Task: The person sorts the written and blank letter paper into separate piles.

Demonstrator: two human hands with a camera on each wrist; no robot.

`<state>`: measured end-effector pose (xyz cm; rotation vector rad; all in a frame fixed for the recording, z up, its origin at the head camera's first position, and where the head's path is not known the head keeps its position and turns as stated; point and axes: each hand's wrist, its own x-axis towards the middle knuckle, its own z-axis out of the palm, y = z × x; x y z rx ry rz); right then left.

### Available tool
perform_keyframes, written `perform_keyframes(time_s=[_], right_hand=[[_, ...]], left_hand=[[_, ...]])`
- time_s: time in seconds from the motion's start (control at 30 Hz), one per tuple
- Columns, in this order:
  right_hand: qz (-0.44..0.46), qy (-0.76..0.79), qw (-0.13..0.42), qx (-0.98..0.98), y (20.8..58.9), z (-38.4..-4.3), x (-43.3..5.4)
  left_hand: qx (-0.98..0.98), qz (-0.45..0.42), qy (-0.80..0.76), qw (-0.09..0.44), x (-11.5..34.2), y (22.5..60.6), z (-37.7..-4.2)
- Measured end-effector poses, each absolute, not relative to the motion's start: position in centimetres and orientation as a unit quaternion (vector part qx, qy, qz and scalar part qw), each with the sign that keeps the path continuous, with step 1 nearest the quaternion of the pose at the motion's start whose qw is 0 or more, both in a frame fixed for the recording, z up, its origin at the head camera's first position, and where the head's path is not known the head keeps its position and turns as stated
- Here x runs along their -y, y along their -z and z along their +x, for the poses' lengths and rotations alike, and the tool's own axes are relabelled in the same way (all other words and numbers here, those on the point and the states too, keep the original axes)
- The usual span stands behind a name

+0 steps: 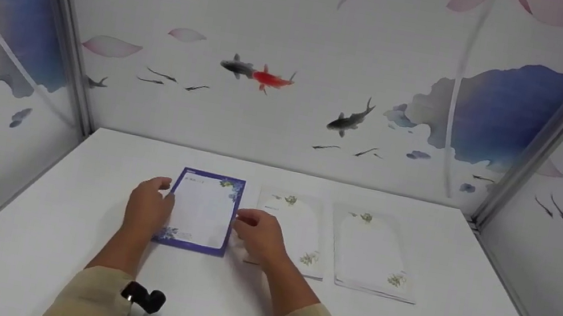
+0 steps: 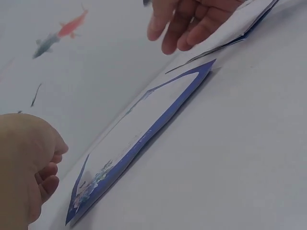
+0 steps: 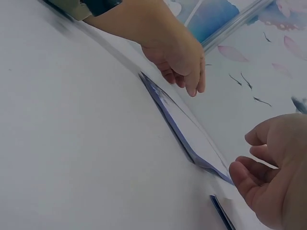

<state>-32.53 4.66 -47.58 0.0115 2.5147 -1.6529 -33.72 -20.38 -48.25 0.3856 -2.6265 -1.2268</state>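
A sheet of letter paper (image 1: 205,208) with a blue border and flower-printed corners lies on the white table, seemingly on top of a thin stack. My left hand (image 1: 150,208) is at its left edge, fingers loosely bent. On the opposite side, my right hand (image 1: 261,235) has its fingertips close to the right edge, and a gap shows between thumb and fingers in the right wrist view. Whether either hand touches the paper is unclear. Behind the right hand lies a pale stack of letter paper (image 1: 297,230) with plant prints, partly covered by that hand.
Another pale stack of letter paper (image 1: 372,249) lies farther right, its lower edges slightly fanned. The white table (image 1: 197,305) meets a printed back wall (image 1: 284,141) and side panels joined by metal posts (image 1: 65,21). A black device (image 1: 144,297) sits on the left sleeve.
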Motion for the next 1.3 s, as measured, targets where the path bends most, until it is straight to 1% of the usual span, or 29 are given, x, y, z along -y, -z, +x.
perform_keyframes(time_s=[0.07,0.2,0.33,0.43,0.63,0.8,0.9,1.07,1.3], right_hand=[[-0.016,0.553,0.056,-0.831,47.4,-32.8,-5.7],[-0.032,0.556,0.038,-0.830,47.2,-33.2,-8.4],[-0.041,0.544,0.016,-0.838,47.5,-33.7,-11.3],[-0.034,0.532,0.005,-0.846,47.7,-34.0,-13.3],[0.009,0.517,-0.001,-0.856,47.8,-34.3,-16.9],[-0.003,0.511,-0.008,-0.859,48.1,-34.5,-19.9],[-0.015,0.506,-0.016,-0.862,48.4,-34.7,-21.5],[-0.017,0.485,-0.021,-0.874,48.8,-34.8,-23.1],[-0.014,0.479,-0.001,-0.878,48.8,-34.7,-23.0]], left_hand=[[0.893,0.122,0.419,0.110,19.6,48.1,-34.0],[0.890,0.115,0.431,0.089,17.2,47.8,-34.6],[0.884,0.094,0.451,0.079,14.4,47.9,-35.0],[0.880,0.069,0.463,0.079,12.2,48.2,-35.3],[0.880,0.039,0.469,0.067,8.3,48.5,-35.4],[0.876,0.025,0.477,0.066,6.1,48.4,-35.3],[0.869,0.016,0.492,0.050,4.8,48.2,-35.1],[0.873,0.002,0.486,0.036,3.2,48.0,-34.7],[0.880,0.001,0.475,0.028,3.1,47.9,-34.5]])
